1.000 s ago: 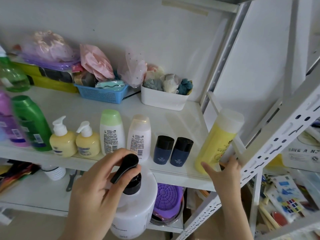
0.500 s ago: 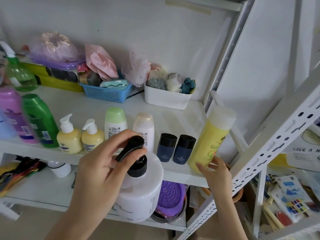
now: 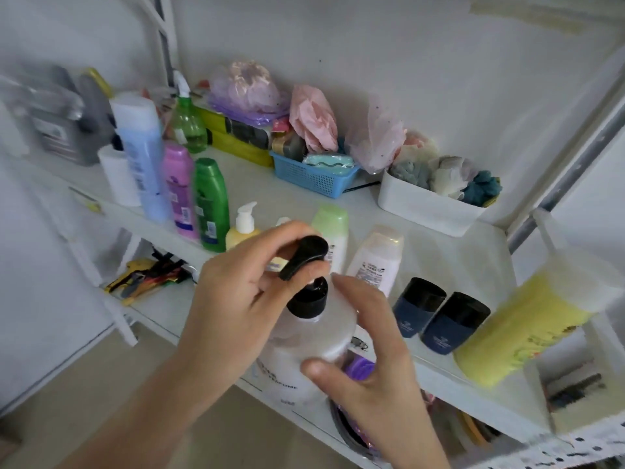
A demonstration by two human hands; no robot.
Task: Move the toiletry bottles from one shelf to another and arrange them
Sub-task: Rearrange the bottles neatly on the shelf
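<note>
A big white pump bottle (image 3: 314, 346) with a black pump head is held in front of the shelf's front edge. My left hand (image 3: 243, 309) grips it at the pump neck. My right hand (image 3: 368, 360) wraps its right side with spread fingers. A yellow bottle (image 3: 527, 330) with a white cap stands tilted at the shelf's right end, with no hand on it. Along the front of the white shelf (image 3: 449, 265) stand two dark blue jars (image 3: 439, 316), a white tube (image 3: 377, 258), a green-capped tube (image 3: 333, 228), a yellow pump bottle (image 3: 241, 228), then green (image 3: 211, 204), pink (image 3: 179, 191) and blue (image 3: 142, 157) bottles.
At the back of the shelf are a blue basket (image 3: 313, 176), a white tub (image 3: 426, 208) of bath puffs, pink bags and a green spray bottle (image 3: 187, 120). A slanted white upright (image 3: 575, 154) bounds the right side. A purple bowl (image 3: 358, 367) sits on the shelf below.
My right hand has let go of the yellow bottle and moved left onto the white pump bottle. The view has swung left, so more bottles at the left show.
</note>
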